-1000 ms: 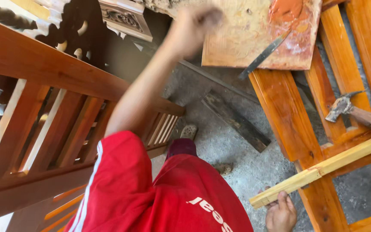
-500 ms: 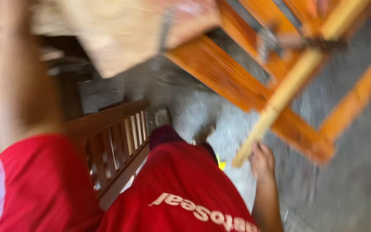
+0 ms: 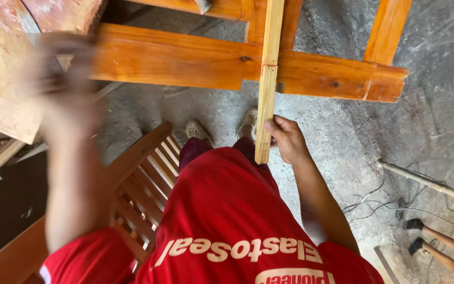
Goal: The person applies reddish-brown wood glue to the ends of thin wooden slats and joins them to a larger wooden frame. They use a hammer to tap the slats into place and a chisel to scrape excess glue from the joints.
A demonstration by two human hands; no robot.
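A: Right hand (image 3: 287,139)?

B: Closed around the near end of a pale strip (image 3: 267,84) of wood. Thumb on the left face, fingers wrapped behind. Firm hold, no gap visible.

A: Where does the strip run?

B: Away from the person, nearly straight up the view. It lies across the orange frame (image 3: 185,60), over its wide cross beam, and runs out past the top edge. Its near end hangs free above the concrete floor (image 3: 342,137), just in front of the red shirt (image 3: 227,221).

A: Left hand (image 3: 61,79)?

B: Raised at upper left, heavily blurred. It sits in front of a worn board (image 3: 1,68) with patches of red. Whether it holds anything, or how far the fingers are open, cannot be told.

A: Surroundings?

B: Slatted wooden rail (image 3: 143,173) at lower left, beside the person's legs. Two grey shoes (image 3: 198,129) on the floor below the beam, one either side of the strip's line. At right, a thin pole (image 3: 426,181) lies on the floor with dark cables (image 3: 374,202) near it. Another person's feet (image 3: 416,236) show at the lower right corner, well apart from the hands.
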